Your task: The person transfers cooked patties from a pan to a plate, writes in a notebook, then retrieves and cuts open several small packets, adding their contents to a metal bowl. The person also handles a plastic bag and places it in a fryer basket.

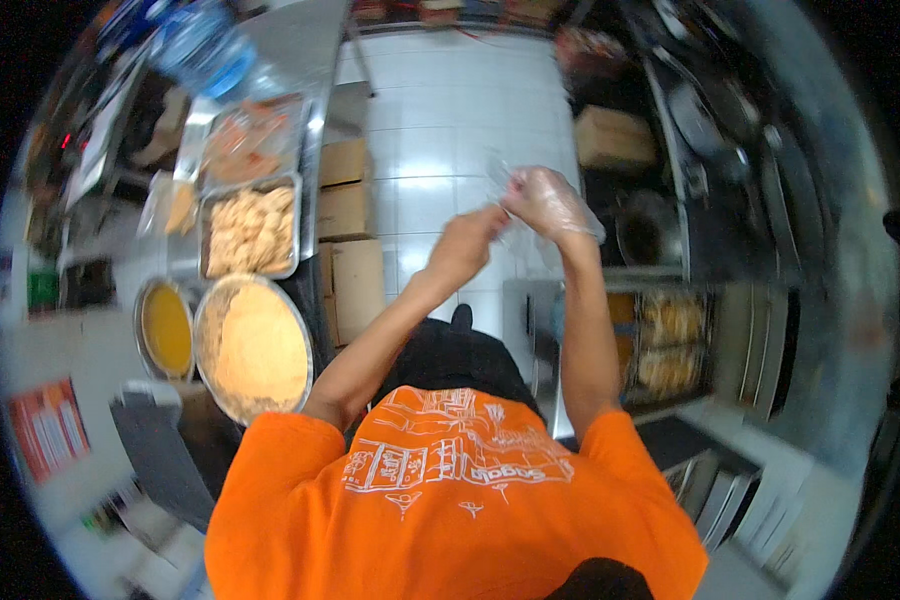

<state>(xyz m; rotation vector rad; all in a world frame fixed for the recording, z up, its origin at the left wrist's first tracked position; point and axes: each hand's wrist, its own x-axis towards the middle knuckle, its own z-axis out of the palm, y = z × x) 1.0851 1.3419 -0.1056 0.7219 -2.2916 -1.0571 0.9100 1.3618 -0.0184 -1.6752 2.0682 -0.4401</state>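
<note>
My right hand (548, 203) wears a thin clear plastic glove that hangs loose around the wrist. Its fingers are curled closed, and a flimsy piece of clear plastic (497, 172) shows at them, probably another disposable glove. Bare, my left hand (467, 243) meets it from the left, fingertips pinched together on the clear plastic, slightly blurred. Both hands are held up in front of me over the tiled floor. Nearest on my left is a steel bowl (303, 322) of pale orange flour-like powder (255, 340).
Along the left counter stand a metal tray (297, 232) of breaded pieces, a tray of reddish food (245, 142), a pot of yellow liquid (168, 328) and a blue water jug (205, 50). Cardboard boxes (345, 205) sit below. Right, a rack holds breaded food (670, 345) near a wok (645, 235).
</note>
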